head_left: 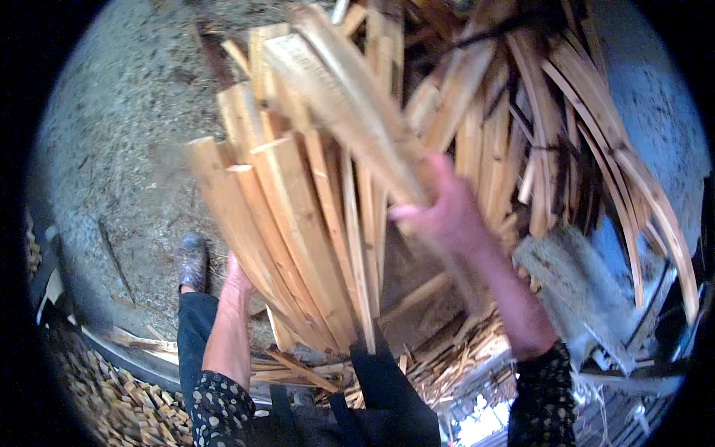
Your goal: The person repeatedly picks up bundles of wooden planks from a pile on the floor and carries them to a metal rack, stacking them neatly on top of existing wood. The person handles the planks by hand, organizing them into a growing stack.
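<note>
My right hand [443, 205] is closed round the near end of a pale wooden board [357, 104], apparently with a second piece alongside. It is slightly blurred and slants up to the left, over other wood. A bundle of sawn wooden slats [294, 231] leans lengthwise against my front, its far ends fanned out. My left hand [237, 274] holds the bundle's left side; its fingers are mostly hidden behind the outermost slat.
A heap of longer slats [484, 134] lies beyond and to the right, some curving down the right side. A grey slab [577, 272] is below it. Cut wood pieces [141, 395] are piled at the lower left, and thin offcuts [447, 357] lie near my legs. My shoe [191, 257] stands on rough ground.
</note>
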The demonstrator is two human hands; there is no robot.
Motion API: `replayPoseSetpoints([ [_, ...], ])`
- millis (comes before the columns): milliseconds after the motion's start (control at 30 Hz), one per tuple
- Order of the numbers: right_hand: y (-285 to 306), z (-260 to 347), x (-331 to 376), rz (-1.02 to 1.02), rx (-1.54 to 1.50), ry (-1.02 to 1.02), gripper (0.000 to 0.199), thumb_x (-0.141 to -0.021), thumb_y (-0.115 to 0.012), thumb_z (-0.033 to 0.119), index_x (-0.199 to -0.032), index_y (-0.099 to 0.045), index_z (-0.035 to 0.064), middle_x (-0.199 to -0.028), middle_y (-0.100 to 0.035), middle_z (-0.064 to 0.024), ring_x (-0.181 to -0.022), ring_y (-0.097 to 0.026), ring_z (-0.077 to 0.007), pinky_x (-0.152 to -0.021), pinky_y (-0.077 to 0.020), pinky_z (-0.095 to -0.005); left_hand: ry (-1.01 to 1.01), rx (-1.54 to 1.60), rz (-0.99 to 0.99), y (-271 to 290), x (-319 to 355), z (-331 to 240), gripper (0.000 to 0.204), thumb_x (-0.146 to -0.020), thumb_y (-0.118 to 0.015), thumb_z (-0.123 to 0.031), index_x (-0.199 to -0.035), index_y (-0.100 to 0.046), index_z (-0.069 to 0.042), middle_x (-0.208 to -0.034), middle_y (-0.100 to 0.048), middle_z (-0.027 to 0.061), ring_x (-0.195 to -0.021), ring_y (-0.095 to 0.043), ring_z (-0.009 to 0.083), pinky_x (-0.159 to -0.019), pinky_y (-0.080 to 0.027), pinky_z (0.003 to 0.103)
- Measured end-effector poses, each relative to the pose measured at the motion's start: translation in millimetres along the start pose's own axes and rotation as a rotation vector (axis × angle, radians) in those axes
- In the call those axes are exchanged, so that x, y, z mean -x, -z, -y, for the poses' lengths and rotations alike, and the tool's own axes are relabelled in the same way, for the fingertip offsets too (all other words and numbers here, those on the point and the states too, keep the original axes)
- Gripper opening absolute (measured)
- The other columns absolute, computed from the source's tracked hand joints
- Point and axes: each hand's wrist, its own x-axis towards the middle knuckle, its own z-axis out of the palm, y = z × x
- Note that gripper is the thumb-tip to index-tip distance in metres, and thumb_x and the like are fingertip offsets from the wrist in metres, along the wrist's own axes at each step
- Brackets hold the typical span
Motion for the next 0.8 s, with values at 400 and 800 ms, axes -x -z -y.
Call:
replayPoseSetpoints([
  [400, -100.4, -41.7, 150.7, -0.313, -0.324, -0.335, 0.061, -0.072, -0.065, 0.020, -0.121, -0.033, 0.0011, -0.101, -0.055, -0.0200, -0.087, -0.058, -0.0317, -0.076, -0.0462, -0.0386, -0.025, -0.082, -0.190, -9.4, -2.7, -16.6, 0.062, -0.084, -0.038, -0.054, -0.130, -0.033, -0.012, -0.127, -0.042, 0.0097, -0.113, -0.042, 0.0278, -0.096, -0.036, 0.043],
  [800, 27.7, -306.8, 417.3, -0.334, 0.976, -0.610, 0.050, -0.075, -0.058, 0.014, -0.120, -0.039, 0.0014, -0.110, -0.050, -0.0222, -0.097, -0.051, -0.0351, -0.084, -0.0418, -0.0387, -0.161, -0.184, -0.100, 59.0, -22.3, -39.9, 0.058, -0.085, -0.042, -0.048, -0.128, -0.035, -0.010, -0.124, -0.045, 0.0084, -0.111, -0.044, 0.0266, -0.095, -0.037, 0.042],
])
